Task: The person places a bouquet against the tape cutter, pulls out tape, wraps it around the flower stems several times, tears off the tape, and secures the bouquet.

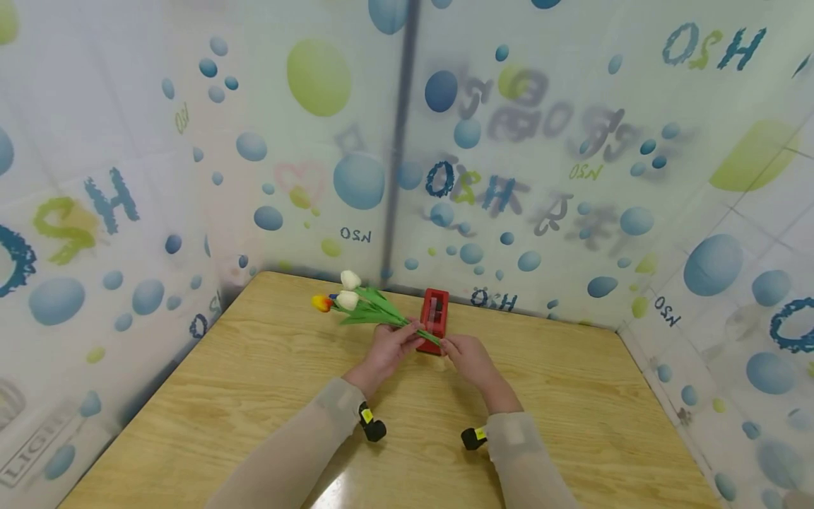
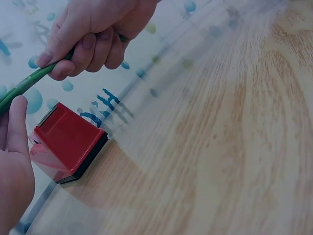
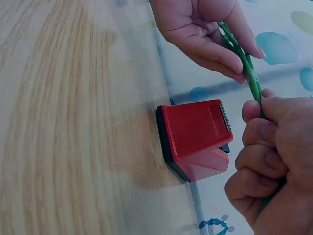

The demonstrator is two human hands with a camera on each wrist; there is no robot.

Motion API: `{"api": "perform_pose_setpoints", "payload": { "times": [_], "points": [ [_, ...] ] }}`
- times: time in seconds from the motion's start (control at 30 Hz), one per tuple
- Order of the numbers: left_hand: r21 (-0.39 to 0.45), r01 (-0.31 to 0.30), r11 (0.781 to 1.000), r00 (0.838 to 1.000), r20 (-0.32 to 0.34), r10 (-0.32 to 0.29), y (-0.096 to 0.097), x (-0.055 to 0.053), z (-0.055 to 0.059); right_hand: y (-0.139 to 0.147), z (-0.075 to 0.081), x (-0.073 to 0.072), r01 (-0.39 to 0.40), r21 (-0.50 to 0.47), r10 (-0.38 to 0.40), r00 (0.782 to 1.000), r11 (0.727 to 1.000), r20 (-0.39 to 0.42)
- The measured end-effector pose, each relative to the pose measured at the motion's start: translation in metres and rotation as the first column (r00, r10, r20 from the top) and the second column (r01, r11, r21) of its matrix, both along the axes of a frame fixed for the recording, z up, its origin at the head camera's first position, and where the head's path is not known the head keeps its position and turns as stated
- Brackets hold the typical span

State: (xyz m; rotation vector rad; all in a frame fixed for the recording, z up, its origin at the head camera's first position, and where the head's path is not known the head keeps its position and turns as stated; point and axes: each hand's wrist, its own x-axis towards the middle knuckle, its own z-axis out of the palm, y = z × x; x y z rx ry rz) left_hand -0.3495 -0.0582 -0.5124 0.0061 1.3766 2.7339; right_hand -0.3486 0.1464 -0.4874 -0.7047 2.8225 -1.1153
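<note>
A bunch of artificial tulips (image 1: pixel 381 307), with white and orange-yellow heads and green leaves, is held over the table, its heads toward the left. My left hand (image 1: pixel 389 348) holds the green stems (image 3: pixel 236 48) between thumb and fingers. Curled around the lower stem ends is my right hand (image 3: pixel 281 156), thumb and forefinger pinching them. A shiny clear band, which looks like tape (image 3: pixel 251 76), sits on the stems between the two hands. Just beyond and below them stands a red tape dispenser (image 1: pixel 435 311) with a toothed cutting edge and a dark base.
The wooden table (image 1: pixel 254 403) reaches a patterned curtain (image 1: pixel 547 212) along its back and sides. A black wrist camera (image 1: pixel 372 424) is strapped at the left cuff, and another black camera (image 1: pixel 473 438) at the right cuff.
</note>
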Motion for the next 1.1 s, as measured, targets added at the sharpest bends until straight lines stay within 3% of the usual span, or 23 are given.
{"api": "perform_pose_setpoints", "payload": {
  "times": [0.27,0.33,0.43,0.5,0.6,0.73,0.8,0.87,0.93,1.0,1.1],
  "points": [
    [-0.047,-0.011,0.999,1.0,-0.002,0.011,-0.001,0.0,-0.001,-0.001,0.004,0.004,-0.002,0.121,0.012,0.996,0.993,-0.085],
    [-0.063,0.001,0.998,1.0,-0.011,-0.002,-0.001,0.0,-0.001,-0.001,0.005,0.004,-0.005,0.098,0.009,0.999,0.995,-0.04],
    [-0.089,0.018,0.996,0.999,-0.036,-0.022,-0.001,0.0,-0.002,0.001,0.003,0.004,-0.005,-0.066,0.015,0.986,0.998,0.166],
    [-0.106,0.026,0.994,0.998,-0.053,-0.032,-0.002,-0.001,-0.003,0.004,0.0,0.003,0.026,-0.177,0.032,0.948,0.984,0.318],
    [-0.135,0.027,0.991,0.997,-0.068,-0.037,-0.002,-0.002,-0.004,0.008,-0.002,0.001,0.084,-0.267,0.063,0.864,0.96,0.5],
    [-0.154,0.033,0.988,0.996,-0.073,-0.045,-0.002,-0.002,-0.004,0.012,-0.002,0.0,0.107,-0.302,0.109,0.78,0.947,0.616],
    [-0.152,0.037,0.988,0.996,-0.072,-0.048,-0.001,-0.002,-0.005,0.013,-0.003,-0.001,0.097,-0.324,0.141,0.757,0.941,0.638],
    [-0.149,0.035,0.988,0.996,-0.073,-0.047,-0.001,-0.002,-0.005,0.013,-0.003,-0.002,0.086,-0.339,0.163,0.75,0.937,0.641],
    [-0.14,0.031,0.99,0.997,-0.07,-0.041,0.0,-0.003,-0.006,0.013,-0.004,-0.003,0.065,-0.349,0.179,0.762,0.935,0.622],
    [-0.127,0.026,0.992,0.997,-0.068,-0.034,0.0,-0.004,-0.006,0.012,-0.005,-0.004,0.033,-0.349,0.187,0.795,0.937,0.578],
    [-0.096,0.014,0.995,0.998,-0.058,-0.02,0.001,-0.004,-0.004,0.01,-0.006,-0.005,-0.018,-0.301,0.16,0.875,0.954,0.456]
  ]
}}
